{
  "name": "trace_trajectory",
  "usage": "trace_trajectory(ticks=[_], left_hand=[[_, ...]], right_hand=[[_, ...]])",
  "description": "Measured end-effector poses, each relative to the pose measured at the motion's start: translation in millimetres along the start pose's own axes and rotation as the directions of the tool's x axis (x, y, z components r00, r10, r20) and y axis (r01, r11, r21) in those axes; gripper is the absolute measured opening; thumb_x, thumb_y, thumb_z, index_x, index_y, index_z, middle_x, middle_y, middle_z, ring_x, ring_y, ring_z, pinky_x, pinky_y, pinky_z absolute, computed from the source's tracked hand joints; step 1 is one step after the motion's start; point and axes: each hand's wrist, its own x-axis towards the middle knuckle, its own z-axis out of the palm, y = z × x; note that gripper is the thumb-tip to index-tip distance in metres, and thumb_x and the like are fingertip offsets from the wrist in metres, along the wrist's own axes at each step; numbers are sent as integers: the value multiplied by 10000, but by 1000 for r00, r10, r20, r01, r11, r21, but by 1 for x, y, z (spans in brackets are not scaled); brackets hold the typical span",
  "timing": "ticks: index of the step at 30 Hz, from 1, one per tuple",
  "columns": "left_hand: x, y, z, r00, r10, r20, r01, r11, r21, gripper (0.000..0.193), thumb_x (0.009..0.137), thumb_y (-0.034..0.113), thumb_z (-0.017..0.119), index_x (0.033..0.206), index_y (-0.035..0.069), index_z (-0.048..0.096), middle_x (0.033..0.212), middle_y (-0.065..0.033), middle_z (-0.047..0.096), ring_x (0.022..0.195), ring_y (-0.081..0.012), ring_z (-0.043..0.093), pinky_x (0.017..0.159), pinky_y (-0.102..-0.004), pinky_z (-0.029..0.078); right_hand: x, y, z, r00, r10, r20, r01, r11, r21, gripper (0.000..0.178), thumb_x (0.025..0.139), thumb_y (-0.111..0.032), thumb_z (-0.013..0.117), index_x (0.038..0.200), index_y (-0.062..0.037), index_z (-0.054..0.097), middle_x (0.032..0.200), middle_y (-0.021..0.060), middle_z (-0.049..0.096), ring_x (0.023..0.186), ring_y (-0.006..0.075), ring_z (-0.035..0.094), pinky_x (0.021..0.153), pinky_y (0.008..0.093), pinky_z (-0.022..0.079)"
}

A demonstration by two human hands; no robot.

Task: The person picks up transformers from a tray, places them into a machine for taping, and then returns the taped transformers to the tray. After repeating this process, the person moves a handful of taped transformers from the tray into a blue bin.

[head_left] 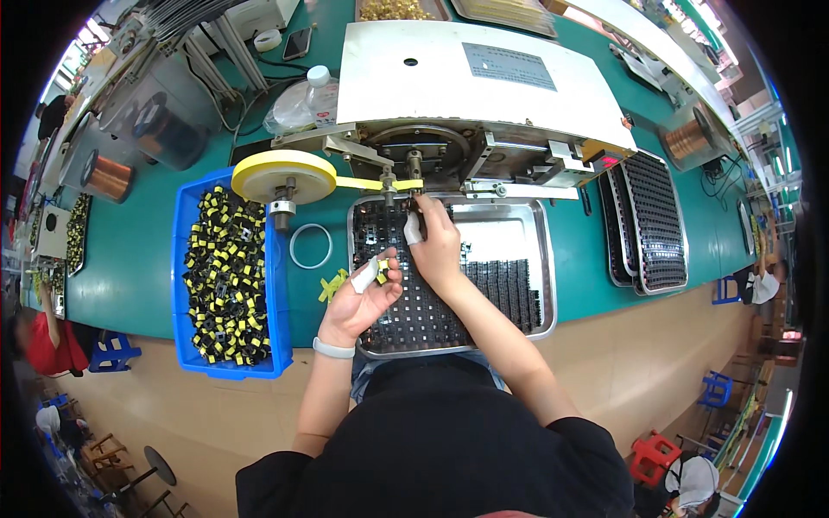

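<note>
My left hand (361, 298) is turned palm up over the metal tray (551, 259), its fingers curled around a small black bobbin with yellow tape (383, 271). A white cover wraps the thumb. Higher and to the right, my right hand (439, 246) reaches up to the spindle (414, 164) of the white taping machine (414, 78). Its fingers are closed at the spindle's lower end, and whatever they grip is hidden. A yellow tape strip (358, 183) runs from the tape roll (285, 177) to the spindle. Rows of black bobbins (414, 315) fill much of the tray.
A blue bin (281, 337) of yellow-taped bobbins (229, 276) stands left. Between bin and tray lie a white ring (311, 226) and yellow tape scraps (333, 285). Stacked trays of black parts (654, 224) sit right. A plastic bottle (320, 95) stands behind the tape roll.
</note>
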Motion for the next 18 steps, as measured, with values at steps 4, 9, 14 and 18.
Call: trace_trajectory(ticks=[4, 9, 14, 18], left_hand=[[-9, 2, -3, 999, 35, -4, -35, 999, -8, 360, 1004, 177, 474, 1317, 0, 471, 1111, -86, 560, 989, -189, 557, 907, -350, 499], [-11, 9, -3, 998, 61, 8, -60, 997, -46, 364, 995, 187, 484, 1307, 1, 478, 1140, -108, 557, 1001, -206, 554, 913, -361, 492], [3, 19, 15, 998, 63, 4, -62, 997, -48, 381, 996, 198, 471, 1307, -21, 475, 1261, -161, 538, 1101, -262, 554, 939, -379, 484], [35, 24, 29, 1000, 23, -2, -23, 998, 66, 405, 1000, 226, 472, 1320, -23, 469, 1307, -165, 533, 1177, -261, 540, 971, -378, 476]], right_hand=[[-12, -18, -4, 894, 442, 77, -438, 822, 364, 324, 860, 40, 607, 1178, 5, 556, 1004, 114, 652, 742, 124, 628, 615, 263, 509], [-20, -4, -12, 630, 675, 384, -715, 312, 626, 238, 934, -47, 580, 1163, 19, 576, 928, 87, 628, 744, 146, 628, 622, 230, 491], [-27, 18, -34, 514, 580, 632, -652, -216, 727, 284, 950, -90, 526, 1171, 74, 597, 964, 113, 633, 840, 183, 604, 759, 291, 500], [-26, 16, -48, 532, 580, 617, -614, -239, 753, 333, 931, -109, 545, 1195, 93, 571, 1023, 133, 617, 944, 203, 580, 835, 310, 499]])
